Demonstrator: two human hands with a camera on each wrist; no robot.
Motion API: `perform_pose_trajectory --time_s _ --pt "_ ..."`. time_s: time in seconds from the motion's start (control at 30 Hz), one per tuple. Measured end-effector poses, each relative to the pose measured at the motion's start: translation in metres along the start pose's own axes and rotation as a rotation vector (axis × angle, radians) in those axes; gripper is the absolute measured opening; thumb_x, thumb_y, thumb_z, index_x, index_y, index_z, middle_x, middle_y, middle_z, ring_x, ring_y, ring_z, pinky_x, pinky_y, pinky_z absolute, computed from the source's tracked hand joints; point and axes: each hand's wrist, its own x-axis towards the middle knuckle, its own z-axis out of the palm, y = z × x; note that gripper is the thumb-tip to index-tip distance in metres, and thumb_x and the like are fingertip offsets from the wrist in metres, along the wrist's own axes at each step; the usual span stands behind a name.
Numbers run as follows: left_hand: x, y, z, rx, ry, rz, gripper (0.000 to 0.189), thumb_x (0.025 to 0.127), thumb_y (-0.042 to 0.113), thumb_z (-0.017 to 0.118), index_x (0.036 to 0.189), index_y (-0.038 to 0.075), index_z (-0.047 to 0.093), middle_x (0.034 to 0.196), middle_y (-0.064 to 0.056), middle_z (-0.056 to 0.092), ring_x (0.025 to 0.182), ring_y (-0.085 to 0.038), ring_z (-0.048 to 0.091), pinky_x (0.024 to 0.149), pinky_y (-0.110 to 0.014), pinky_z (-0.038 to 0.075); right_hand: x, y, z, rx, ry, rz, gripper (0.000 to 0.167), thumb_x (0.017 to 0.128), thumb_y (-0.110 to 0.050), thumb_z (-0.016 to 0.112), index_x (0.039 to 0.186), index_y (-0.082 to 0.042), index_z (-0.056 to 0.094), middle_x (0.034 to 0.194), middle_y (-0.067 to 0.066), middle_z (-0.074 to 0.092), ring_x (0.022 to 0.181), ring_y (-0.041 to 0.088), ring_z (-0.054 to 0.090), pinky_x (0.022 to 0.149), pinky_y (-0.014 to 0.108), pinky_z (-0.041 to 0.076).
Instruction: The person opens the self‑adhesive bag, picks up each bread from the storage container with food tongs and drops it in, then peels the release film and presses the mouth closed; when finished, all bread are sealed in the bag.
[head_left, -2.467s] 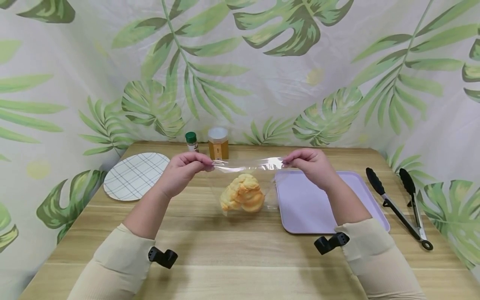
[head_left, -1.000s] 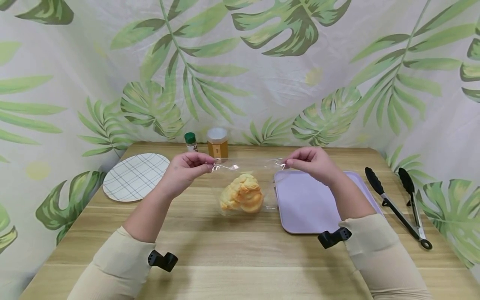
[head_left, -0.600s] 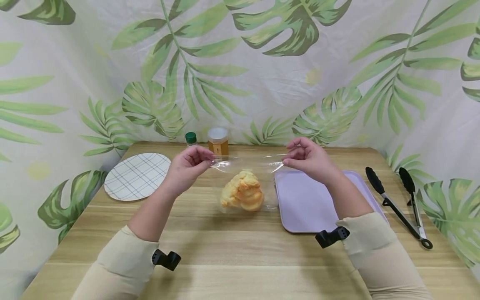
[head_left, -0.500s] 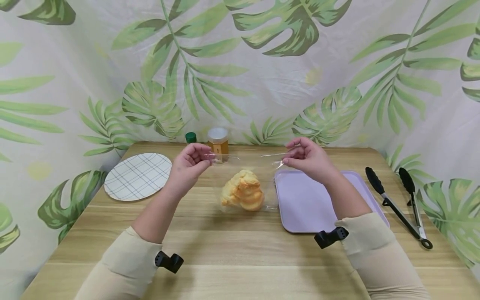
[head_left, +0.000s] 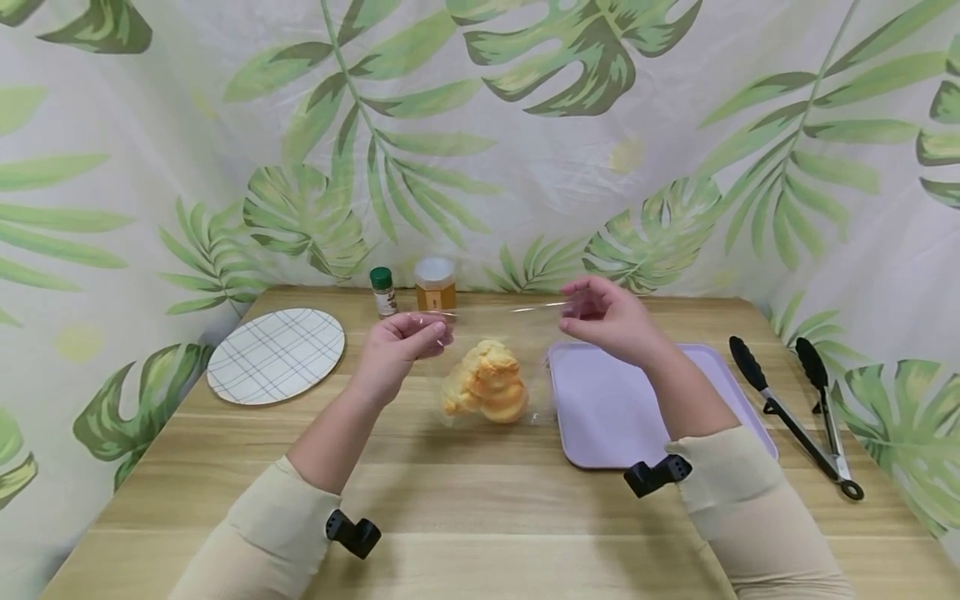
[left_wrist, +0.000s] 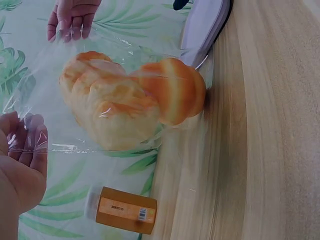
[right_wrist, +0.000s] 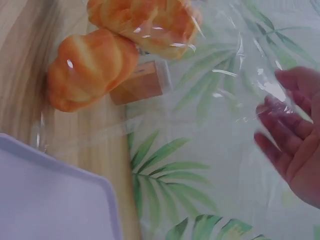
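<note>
A clear plastic bag (head_left: 536, 358) stands upright mid-table, holding two golden bread rolls (head_left: 487, 383); one is knobbly and paler, the other rounder and ridged in the left wrist view. At the bag's upper left edge, my left hand (head_left: 397, 350) holds the film between thumb and fingers. My right hand (head_left: 611, 321) grips the upper right edge, with thumb and fingers slightly apart around the film in the right wrist view. Through the film, the fingertips (right_wrist: 275, 117) of that hand show. The bag's mouth is at the top, between the hands.
To the right lie a lilac tray (head_left: 607, 417) and black-tipped tongs (head_left: 795, 417). A round checked board (head_left: 277, 354) is at the left. Behind the bag stand an amber jar (head_left: 437, 287) with a white lid and a green-capped shaker (head_left: 382, 292). A leaf-print cloth (head_left: 480, 167) hangs behind the table.
My left hand has moved right and slightly down along the bag's edge, uncovering the shaker. My right hand's fingers have spread and shifted slightly left. The bread stays about in place.
</note>
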Motion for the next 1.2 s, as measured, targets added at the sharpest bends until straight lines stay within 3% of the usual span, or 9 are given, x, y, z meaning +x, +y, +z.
perform_pose_trajectory --time_s 0.1,0.17,0.23,0.37,0.47,0.6,0.67,1.0,1.2 --pt "-0.001 0.001 0.001 -0.032 -0.011 0.01 0.011 0.095 0.003 0.062 0.103 -0.001 0.068 0.081 0.01 0.074 0.08 -0.006 0.071 0.076 -0.023 0.06 0.006 -0.017 0.001 -0.179 -0.048 -0.044 0.051 0.088 -0.027 0.074 0.132 -0.011 0.056 0.132 0.01 0.059 0.125 0.026 0.053 0.108 0.046 0.043" --pt "-0.001 0.002 0.002 -0.03 -0.019 0.019 0.014 0.094 0.002 0.062 0.106 -0.003 0.067 0.082 0.011 0.075 0.08 -0.005 0.071 0.076 -0.023 0.06 0.011 -0.033 0.004 -0.282 -0.1 -0.075 0.058 0.087 -0.036 0.074 0.137 -0.013 0.054 0.142 0.008 0.053 0.136 0.028 0.045 0.115 0.05 0.035" --pt "-0.002 0.002 0.003 -0.024 -0.03 0.029 0.013 0.094 0.001 0.061 0.105 -0.002 0.068 0.082 0.011 0.075 0.08 -0.006 0.071 0.076 -0.023 0.06 0.018 -0.049 0.011 -0.361 -0.176 -0.094 0.061 0.088 -0.041 0.072 0.139 -0.014 0.053 0.146 0.008 0.051 0.138 0.029 0.043 0.115 0.051 0.035" --pt "-0.003 0.003 0.006 -0.019 -0.046 0.03 0.014 0.094 0.002 0.062 0.097 0.012 0.071 0.083 0.01 0.075 0.081 -0.006 0.072 0.076 -0.023 0.06 0.034 -0.072 0.03 -0.482 -0.365 -0.095 0.06 0.09 -0.046 0.068 0.138 -0.014 0.055 0.142 0.007 0.056 0.134 0.026 0.049 0.113 0.046 0.04" --pt "-0.004 0.003 0.007 -0.022 -0.055 0.024 0.017 0.094 0.002 0.062 0.094 0.016 0.071 0.083 0.011 0.075 0.081 -0.005 0.072 0.076 -0.022 0.06 0.045 -0.078 0.042 -0.538 -0.442 -0.077 0.047 0.091 -0.043 0.068 0.126 -0.012 0.064 0.124 0.005 0.068 0.116 0.022 0.062 0.102 0.04 0.05" --pt "-0.004 0.002 0.006 -0.045 -0.071 0.027 0.018 0.093 -0.001 0.062 0.096 0.013 0.072 0.084 0.01 0.075 0.081 -0.005 0.072 0.075 -0.022 0.06 0.052 -0.077 0.05 -0.548 -0.447 -0.068 0.022 0.092 -0.033 0.069 0.101 -0.013 0.073 0.093 0.0 0.073 0.085 0.014 0.065 0.081 0.032 0.055" --pt "-0.004 0.002 0.006 -0.05 -0.077 0.028 0.019 0.093 -0.001 0.062 0.095 0.014 0.073 0.084 0.01 0.075 0.081 -0.005 0.071 0.075 -0.021 0.06 0.053 -0.076 0.051 -0.538 -0.436 -0.066 0.017 0.092 -0.031 0.069 0.094 -0.014 0.074 0.086 -0.002 0.072 0.078 0.012 0.063 0.076 0.031 0.054" --pt "-0.002 0.001 0.012 0.001 0.024 0.039 0.019 0.089 0.003 0.069 0.081 0.021 0.069 0.075 0.014 0.071 0.072 -0.003 0.068 0.073 -0.02 0.056 0.053 -0.074 0.057 -0.533 -0.41 -0.091 0.013 0.092 -0.028 0.07 0.091 -0.015 0.073 0.084 -0.003 0.07 0.076 0.012 0.061 0.075 0.029 0.053" --pt "0.0 0.0 0.009 0.038 0.069 0.026 0.019 0.089 0.004 0.069 0.081 0.021 0.069 0.073 0.015 0.071 0.071 -0.003 0.067 0.072 -0.02 0.056 0.051 -0.066 0.041 -0.501 -0.43 -0.066 0.01 0.091 -0.023 0.071 0.093 -0.013 0.073 0.088 -0.001 0.072 0.077 0.012 0.061 0.075 0.029 0.053"
